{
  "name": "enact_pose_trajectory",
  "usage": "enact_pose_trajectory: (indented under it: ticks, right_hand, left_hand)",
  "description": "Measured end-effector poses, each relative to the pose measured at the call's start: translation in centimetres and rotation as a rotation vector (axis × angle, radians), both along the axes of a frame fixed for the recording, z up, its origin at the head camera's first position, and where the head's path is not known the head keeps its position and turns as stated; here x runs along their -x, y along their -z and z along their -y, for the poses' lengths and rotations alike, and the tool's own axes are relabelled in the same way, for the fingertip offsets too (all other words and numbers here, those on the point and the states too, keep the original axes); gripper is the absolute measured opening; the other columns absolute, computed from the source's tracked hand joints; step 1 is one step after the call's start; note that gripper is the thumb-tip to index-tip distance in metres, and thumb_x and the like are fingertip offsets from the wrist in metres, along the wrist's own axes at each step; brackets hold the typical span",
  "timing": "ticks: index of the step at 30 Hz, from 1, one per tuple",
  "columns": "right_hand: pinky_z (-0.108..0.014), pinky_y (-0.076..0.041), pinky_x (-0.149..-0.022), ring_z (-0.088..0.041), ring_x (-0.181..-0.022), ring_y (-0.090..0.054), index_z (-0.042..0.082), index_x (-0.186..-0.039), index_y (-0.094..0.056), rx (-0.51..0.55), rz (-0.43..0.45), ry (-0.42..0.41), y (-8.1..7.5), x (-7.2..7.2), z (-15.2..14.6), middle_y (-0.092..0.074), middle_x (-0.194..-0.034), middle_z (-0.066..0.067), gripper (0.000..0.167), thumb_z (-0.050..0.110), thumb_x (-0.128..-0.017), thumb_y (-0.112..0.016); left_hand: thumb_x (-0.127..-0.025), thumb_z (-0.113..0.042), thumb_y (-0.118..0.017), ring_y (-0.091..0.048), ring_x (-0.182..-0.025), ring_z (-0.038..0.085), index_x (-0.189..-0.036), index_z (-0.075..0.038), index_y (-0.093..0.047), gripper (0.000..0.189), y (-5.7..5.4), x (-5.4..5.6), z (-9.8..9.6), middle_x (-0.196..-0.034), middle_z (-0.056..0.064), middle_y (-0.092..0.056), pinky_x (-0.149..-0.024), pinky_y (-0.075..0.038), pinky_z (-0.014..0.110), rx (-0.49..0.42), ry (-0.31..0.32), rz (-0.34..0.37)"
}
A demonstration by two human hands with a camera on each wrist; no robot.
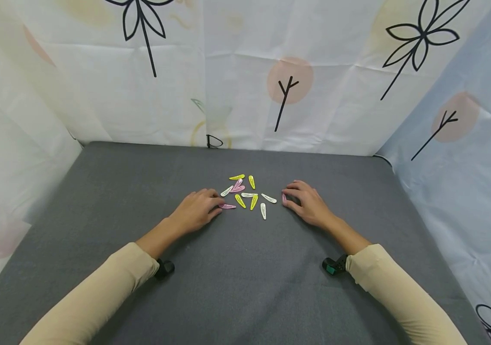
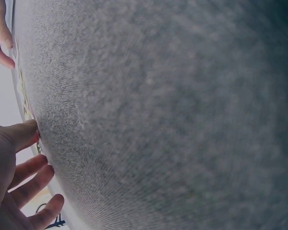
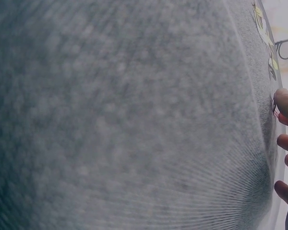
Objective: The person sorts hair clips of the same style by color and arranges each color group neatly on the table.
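In the head view, my left hand [image 1: 199, 209] is at the left of a loose group of snap hair clips. Its thumb and forefinger pinch the left end of a pink hair clip [image 1: 229, 206] lying on the cloth. On the other side, my right hand [image 1: 308, 203] holds a second pink hair clip [image 1: 284, 198] upright-looking between thumb and forefinger. Between the hands lie several yellow hair clips [image 1: 240, 201], several white hair clips [image 1: 263, 211] and two more pink ones [image 1: 238, 189]. The left wrist view shows the left thumb [image 2: 26, 132] low at the cloth, other fingers spread.
A grey cloth [image 1: 245, 278] covers the table. Light fabric walls [image 1: 237, 96] with printed plants and circles stand behind it and on both sides. Each wrist carries a small black camera, such as the right wrist camera [image 1: 335, 265].
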State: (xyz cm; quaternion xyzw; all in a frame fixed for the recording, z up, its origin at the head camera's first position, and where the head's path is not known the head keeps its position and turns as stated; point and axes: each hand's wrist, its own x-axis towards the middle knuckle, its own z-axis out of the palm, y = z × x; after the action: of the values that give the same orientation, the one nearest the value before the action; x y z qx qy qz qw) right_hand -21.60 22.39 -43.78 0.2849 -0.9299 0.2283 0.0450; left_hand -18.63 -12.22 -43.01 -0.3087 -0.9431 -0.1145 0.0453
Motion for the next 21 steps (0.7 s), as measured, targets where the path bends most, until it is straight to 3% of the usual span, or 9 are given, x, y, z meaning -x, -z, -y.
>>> enact_pose_trajectory:
  ticks: [11, 21]
  right_hand:
    - [-0.064, -0.028, -0.107, -0.041, -0.138, -0.039, 0.000, -0.125, -0.067, -0.011, -0.012, 0.002, 0.01, 0.02, 0.01, -0.058, -0.133, -0.021, 0.037, 0.019, -0.094, -0.071]
    - [-0.064, -0.029, -0.106, -0.041, -0.138, -0.038, -0.002, -0.125, -0.067, -0.012, -0.010, 0.015, -0.09, -0.21, 0.16, -0.058, -0.133, -0.022, 0.037, 0.018, -0.094, -0.070]
  left_hand:
    - [-0.094, -0.021, -0.071, -0.063, -0.096, 0.024, -0.114, -0.011, -0.074, 0.022, 0.36, 0.33, 0.16, -0.109, 0.008, -0.066, -0.081, -0.051, 0.044, -0.043, 0.030, -0.025]
    - [-0.093, -0.024, -0.073, -0.062, -0.099, 0.024, -0.112, -0.012, -0.075, 0.022, 0.35, 0.24, 0.32, -0.111, 0.007, -0.065, -0.082, -0.051, 0.045, -0.062, 0.057, 0.016]
